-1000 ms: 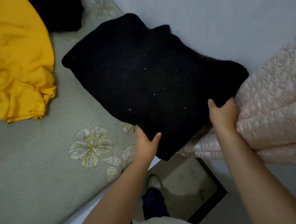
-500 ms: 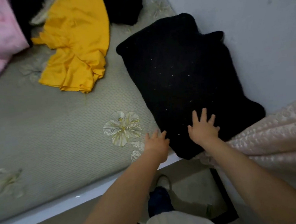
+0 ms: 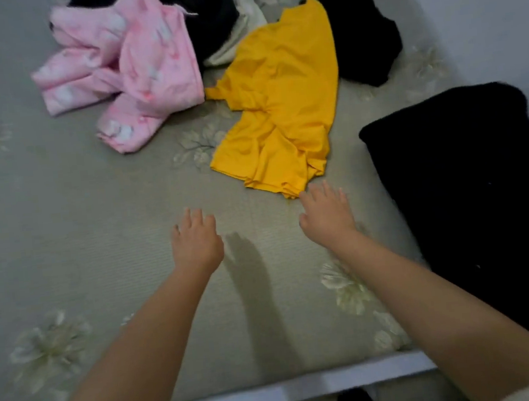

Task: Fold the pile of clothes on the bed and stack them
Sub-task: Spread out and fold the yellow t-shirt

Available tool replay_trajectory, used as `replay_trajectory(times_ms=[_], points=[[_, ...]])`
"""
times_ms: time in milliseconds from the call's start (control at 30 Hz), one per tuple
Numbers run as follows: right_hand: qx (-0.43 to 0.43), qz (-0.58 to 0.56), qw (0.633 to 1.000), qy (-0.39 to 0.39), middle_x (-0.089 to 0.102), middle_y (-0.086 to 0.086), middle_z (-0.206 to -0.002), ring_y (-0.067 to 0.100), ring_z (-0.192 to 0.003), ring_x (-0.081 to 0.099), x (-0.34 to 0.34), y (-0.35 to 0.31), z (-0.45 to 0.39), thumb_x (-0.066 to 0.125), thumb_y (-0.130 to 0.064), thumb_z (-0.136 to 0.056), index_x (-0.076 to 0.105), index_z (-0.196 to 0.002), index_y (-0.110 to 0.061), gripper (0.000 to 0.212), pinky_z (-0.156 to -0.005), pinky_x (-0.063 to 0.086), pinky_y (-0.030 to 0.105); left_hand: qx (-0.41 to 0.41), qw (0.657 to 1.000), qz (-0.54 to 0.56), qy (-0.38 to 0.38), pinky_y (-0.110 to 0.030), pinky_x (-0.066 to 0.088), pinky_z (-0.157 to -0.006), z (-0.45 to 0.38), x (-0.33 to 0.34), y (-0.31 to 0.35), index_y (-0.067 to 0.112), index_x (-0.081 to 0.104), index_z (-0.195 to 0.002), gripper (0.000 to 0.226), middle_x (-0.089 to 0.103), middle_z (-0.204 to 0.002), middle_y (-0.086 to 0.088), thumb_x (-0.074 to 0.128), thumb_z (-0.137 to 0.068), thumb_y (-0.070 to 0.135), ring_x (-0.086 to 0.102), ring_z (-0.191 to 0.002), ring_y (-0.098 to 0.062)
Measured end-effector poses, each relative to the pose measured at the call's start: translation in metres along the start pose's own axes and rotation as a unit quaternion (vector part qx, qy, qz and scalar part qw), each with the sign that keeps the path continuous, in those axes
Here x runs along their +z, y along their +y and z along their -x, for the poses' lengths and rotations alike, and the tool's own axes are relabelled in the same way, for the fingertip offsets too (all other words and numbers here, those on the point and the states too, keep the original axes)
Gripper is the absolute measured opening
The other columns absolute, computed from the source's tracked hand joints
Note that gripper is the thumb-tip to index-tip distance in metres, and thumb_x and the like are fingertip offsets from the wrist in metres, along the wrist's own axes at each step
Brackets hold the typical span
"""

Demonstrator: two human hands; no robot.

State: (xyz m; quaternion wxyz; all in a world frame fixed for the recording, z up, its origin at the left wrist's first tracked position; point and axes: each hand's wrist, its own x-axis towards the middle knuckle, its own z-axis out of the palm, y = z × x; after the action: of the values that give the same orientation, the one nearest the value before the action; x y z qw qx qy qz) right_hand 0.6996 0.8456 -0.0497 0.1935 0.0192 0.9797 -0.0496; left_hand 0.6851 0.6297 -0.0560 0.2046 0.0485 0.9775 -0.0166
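Note:
A folded black garment lies flat on the bed's right side against the wall. A crumpled yellow shirt lies in the middle, its near hem just beyond my right hand, whose fingers are spread and hold nothing. My left hand hovers over bare mattress, fingers loose and empty. Farther back lie a crumpled pink patterned garment, a black garment behind the yellow shirt, and a dark and white heap at the top edge.
The bed has a grey-green cover with pale flower prints and a white front edge. A pale wall runs along the right side. Floor and my legs show below the edge.
Both hands left the folded black garment and moved left over the bed. The view swung left, bringing in the pink garment; the pale pink quilt on the right is out of view.

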Motion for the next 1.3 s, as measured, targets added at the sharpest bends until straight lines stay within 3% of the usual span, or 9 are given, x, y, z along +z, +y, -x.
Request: replay_trajectory(times_ms=[267,400,567,700,867,967,1133,1233,1300], points=[[0.054,0.008,0.997,-0.054,0.028,0.007,-0.149,0.031,-0.141,0.013,0.004,-0.074,-0.129,0.044,-0.044,-0.092,0.031,-0.140,-0.014,0.058,-0.110,0.018,0.051,0.016,0.999,0.049,0.014,-0.039,0.013,-0.112,-0.121,0.006,-0.110,0.010,0.026,-0.142,0.052,0.016,-0.153,-0.009,0.038,-0.096,0.030,0.009,-0.142,-0.025],[0.070,0.042,0.992,-0.099,0.034,0.013,-0.142,0.033,-0.135,0.025,0.034,-0.074,-0.173,0.051,-0.044,-0.088,0.031,-0.138,-0.010,0.063,-0.104,0.028,0.047,0.028,0.993,0.089,-0.072,-0.040,0.005,-0.114,-0.164,0.052,-0.115,0.008,0.009,-0.147,0.063,0.001,-0.156,-0.011,0.033,-0.097,0.038,-0.002,-0.143,-0.025],[0.079,-0.008,0.997,0.017,0.053,0.025,-0.120,0.038,-0.109,0.050,0.052,-0.061,-0.202,0.043,-0.004,-0.088,0.057,-0.115,0.000,0.031,-0.084,0.032,0.042,0.022,0.996,0.072,-0.055,-0.041,-0.012,-0.110,-0.167,0.103,-0.118,0.011,-0.007,-0.146,0.074,-0.015,-0.154,-0.007,0.024,-0.093,0.052,-0.016,-0.141,-0.023],[0.047,-0.152,0.986,0.050,0.060,0.025,-0.118,0.036,-0.109,0.054,0.053,-0.064,-0.192,0.041,-0.009,-0.085,0.060,-0.117,0.001,0.037,-0.087,0.030,0.034,0.035,0.995,0.080,-0.044,-0.043,-0.010,-0.110,-0.170,0.108,-0.120,0.007,0.001,-0.147,0.076,-0.007,-0.155,-0.011,0.033,-0.092,0.049,-0.010,-0.142,-0.025],[-0.060,-0.206,0.971,-0.109,0.064,0.028,-0.094,0.038,-0.084,0.058,0.052,-0.062,-0.144,0.044,0.004,-0.086,0.064,-0.109,0.001,0.031,-0.070,0.031,0.034,0.047,0.991,0.102,-0.071,-0.046,-0.009,-0.112,-0.170,0.099,-0.122,0.004,0.000,-0.146,0.077,-0.010,-0.154,-0.013,0.037,-0.093,0.046,-0.013,-0.142,-0.026],[-0.086,-0.179,0.963,-0.183,0.063,0.022,-0.109,0.033,-0.093,0.058,0.061,-0.049,-0.105,0.046,0.004,-0.088,0.063,-0.116,-0.008,0.035,-0.075,0.035,0.032,0.045,0.986,0.144,-0.075,-0.045,-0.005,-0.113,-0.163,0.087,-0.119,0.003,0.006,-0.146,0.076,-0.004,-0.155,-0.014,0.041,-0.093,0.043,-0.008,-0.143,-0.026],[-0.062,-0.206,0.934,-0.284,0.054,0.015,-0.130,0.028,-0.119,0.050,0.081,-0.032,-0.028,0.044,0.000,-0.092,0.056,-0.125,-0.009,0.037,-0.089,0.032,0.024,0.108,0.964,0.240,-0.045,-0.037,0.017,-0.107,-0.125,0.073,-0.061,-0.006,0.024,-0.140,0.071,0.031,-0.143,-0.026,0.056,-0.089,0.032,0.028,-0.133,-0.036],[-0.065,-0.156,0.869,-0.464,0.053,0.013,-0.129,0.028,-0.117,0.048,0.093,-0.024,0.009,0.041,-0.006,-0.095,0.052,-0.130,-0.016,0.038,-0.079,0.030,0.019,0.037,0.963,0.253,-0.088,-0.038,0.028,-0.096,-0.099,0.079,-0.015,-0.001,0.033,-0.136,0.063,0.042,-0.132,-0.026,0.061,-0.087,0.027,0.039,-0.121,-0.037],[-0.088,-0.077,0.802,-0.585,0.048,0.009,-0.135,0.027,-0.121,0.044,0.100,-0.019,0.021,0.044,-0.016,-0.095,0.049,-0.132,-0.018,0.037,-0.084,0.030,0.019,0.002,0.960,0.261,-0.105,-0.041,0.037,-0.084,-0.076,0.088,0.006,0.001,0.049,-0.120,0.035,0.052,-0.120,-0.025,0.054,-0.088,0.013,0.048,-0.111,-0.037]])
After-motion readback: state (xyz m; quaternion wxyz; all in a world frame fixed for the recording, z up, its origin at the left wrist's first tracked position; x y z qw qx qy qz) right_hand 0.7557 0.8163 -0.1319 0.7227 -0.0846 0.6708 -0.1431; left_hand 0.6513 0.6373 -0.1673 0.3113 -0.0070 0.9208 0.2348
